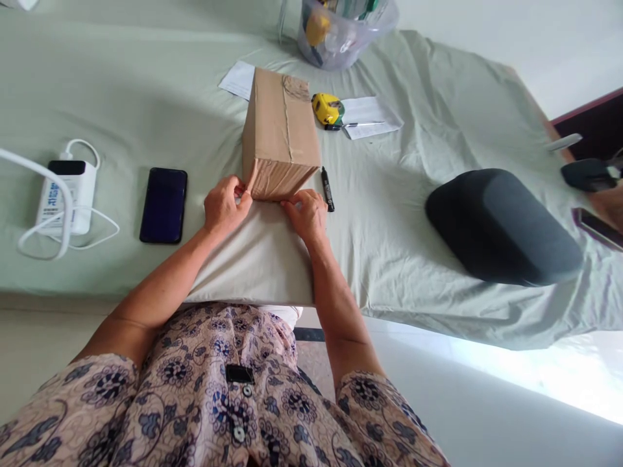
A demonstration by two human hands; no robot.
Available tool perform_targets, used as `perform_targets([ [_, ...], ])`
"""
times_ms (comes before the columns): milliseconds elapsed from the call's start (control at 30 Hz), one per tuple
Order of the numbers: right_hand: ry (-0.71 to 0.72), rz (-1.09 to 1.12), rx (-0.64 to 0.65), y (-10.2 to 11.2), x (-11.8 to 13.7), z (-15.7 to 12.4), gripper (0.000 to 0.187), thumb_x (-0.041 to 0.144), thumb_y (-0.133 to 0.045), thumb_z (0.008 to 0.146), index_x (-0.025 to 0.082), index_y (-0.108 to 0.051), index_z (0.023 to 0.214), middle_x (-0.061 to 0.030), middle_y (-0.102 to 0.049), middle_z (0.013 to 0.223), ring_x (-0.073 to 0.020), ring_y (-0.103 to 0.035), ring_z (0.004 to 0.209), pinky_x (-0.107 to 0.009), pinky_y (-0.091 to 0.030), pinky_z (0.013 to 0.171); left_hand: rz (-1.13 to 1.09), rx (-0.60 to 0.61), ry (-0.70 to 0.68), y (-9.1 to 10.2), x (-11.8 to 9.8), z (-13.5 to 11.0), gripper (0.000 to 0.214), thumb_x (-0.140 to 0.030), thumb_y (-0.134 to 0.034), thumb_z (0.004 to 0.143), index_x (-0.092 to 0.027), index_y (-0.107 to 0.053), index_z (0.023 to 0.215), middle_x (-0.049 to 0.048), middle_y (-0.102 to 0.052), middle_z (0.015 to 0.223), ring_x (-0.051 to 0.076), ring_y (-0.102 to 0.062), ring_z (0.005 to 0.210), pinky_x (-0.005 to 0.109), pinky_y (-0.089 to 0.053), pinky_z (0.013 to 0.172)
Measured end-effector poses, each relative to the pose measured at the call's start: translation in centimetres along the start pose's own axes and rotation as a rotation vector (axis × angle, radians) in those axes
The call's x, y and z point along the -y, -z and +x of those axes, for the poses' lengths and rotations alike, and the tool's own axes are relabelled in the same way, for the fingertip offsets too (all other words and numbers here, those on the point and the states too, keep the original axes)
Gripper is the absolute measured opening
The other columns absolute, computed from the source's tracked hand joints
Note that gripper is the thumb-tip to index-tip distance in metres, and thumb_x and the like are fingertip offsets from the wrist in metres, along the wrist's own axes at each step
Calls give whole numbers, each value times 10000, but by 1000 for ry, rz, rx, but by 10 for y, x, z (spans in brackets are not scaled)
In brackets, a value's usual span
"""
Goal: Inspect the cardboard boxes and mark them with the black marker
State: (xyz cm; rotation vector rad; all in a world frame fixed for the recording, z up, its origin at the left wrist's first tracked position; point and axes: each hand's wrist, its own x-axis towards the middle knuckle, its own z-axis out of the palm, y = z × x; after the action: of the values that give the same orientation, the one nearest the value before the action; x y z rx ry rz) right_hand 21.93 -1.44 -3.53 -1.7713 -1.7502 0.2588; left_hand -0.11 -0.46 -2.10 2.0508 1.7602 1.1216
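A brown cardboard box [280,120] stands on the cloth-covered table in front of me. Its near side looks wrinkled and glossy, like brown packing tape [281,179]. At the box's lower left front corner, my left hand [226,206] is closed, with thumb and fingers pinched against the edge. My right hand [309,214] is closed at the bottom front edge, its fingertips on the box. What lies right under the fingertips is hidden. A black marker [328,189] lies just right of the box, beside my right hand.
Behind the box lie a yellow tape measure [327,109], a pen [363,124] and papers [372,111]; a clear bucket [335,45] stands farther back. Left are a phone [164,205] and a white power strip [68,194] with cable. A dark rounded case [503,227] sits right.
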Motion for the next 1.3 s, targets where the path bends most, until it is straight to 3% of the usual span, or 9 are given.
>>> perform_targets([
  [100,16,95,-87,5,1,3,401,487,-636,880,227,-636,1185,-92,-689,1066,-246,-642,976,-473,-542,942,-68,-106,-49,0,-1,-2,210,-361,-650,874,-208,-583,1002,100,-706,990,276,-696,969,407,-591,881],
  [167,47,148,-177,11,6,3,654,508,-567,926,248,-424,1508,-124,-655,1234,-253,-651,1039,-491,-558,954,-159,-150,-93,2,-3,-1,439,-439,-633,910,-203,-536,1268,144,-678,1207,286,-675,1112,416,-587,947],
  [233,81,153,-221,17,12,2,721,508,-478,977,289,-247,1624,-137,-625,1340,-264,-656,1081,-519,-563,973,-221,-142,-159,5,-5,0,629,-483,-596,947,-233,-387,1486,172,-583,1429,297,-629,1263,425,-571,1017],
  [333,134,127,-194,21,20,0,640,510,-368,1022,309,-290,1624,-143,-601,1435,-268,-667,1078,-532,-577,988,-247,-94,-284,7,-7,5,667,-502,-509,1001,-295,-270,1589,152,-446,1597,322,-512,1447,460,-531,1104],
  [433,142,121,-172,18,21,-1,592,516,-311,1037,306,-389,1586,-136,-599,1466,-248,-676,1035,-478,-610,957,-240,-34,-342,7,-6,11,581,-494,-430,1044,-309,-323,1584,128,-441,1607,330,-447,1512,505,-478,1176],
  [700,147,130,-244,0,11,2,599,503,-340,1039,315,-358,1607,-117,-647,1348,-209,-694,974,-372,-652,839,-258,26,-258,9,-9,15,477,-408,-437,1064,-327,-435,1534,100,-549,1522,303,-518,1461,477,-524,1145],
  [867,138,172,-268,-2,8,0,584,463,-411,1014,318,-399,1579,-95,-694,1216,-172,-668,789,-383,-644,803,-270,18,-234,10,-12,15,473,-407,-445,1057,-319,-457,1521,102,-559,1514,298,-520,1456,490,-495,1180],
  [1133,128,154,-272,-7,4,5,555,470,-345,1030,319,-420,1558,-96,-671,1176,-191,-675,848,-427,-622,828,-305,39,-182,12,-11,15,486,-462,-470,1043,-340,-471,1513,99,-558,1510,309,-519,1449,476,-551,1110],
  [1300,73,252,-310,-7,6,6,501,578,-343,1021,260,-623,1289,-67,-672,1011,-195,-677,846,-415,-602,827,-288,52,-211,14,-12,15,473,-410,-452,1052,-331,-472,1518,95,-555,1523,301,-521,1451,469,-539,1129],
])
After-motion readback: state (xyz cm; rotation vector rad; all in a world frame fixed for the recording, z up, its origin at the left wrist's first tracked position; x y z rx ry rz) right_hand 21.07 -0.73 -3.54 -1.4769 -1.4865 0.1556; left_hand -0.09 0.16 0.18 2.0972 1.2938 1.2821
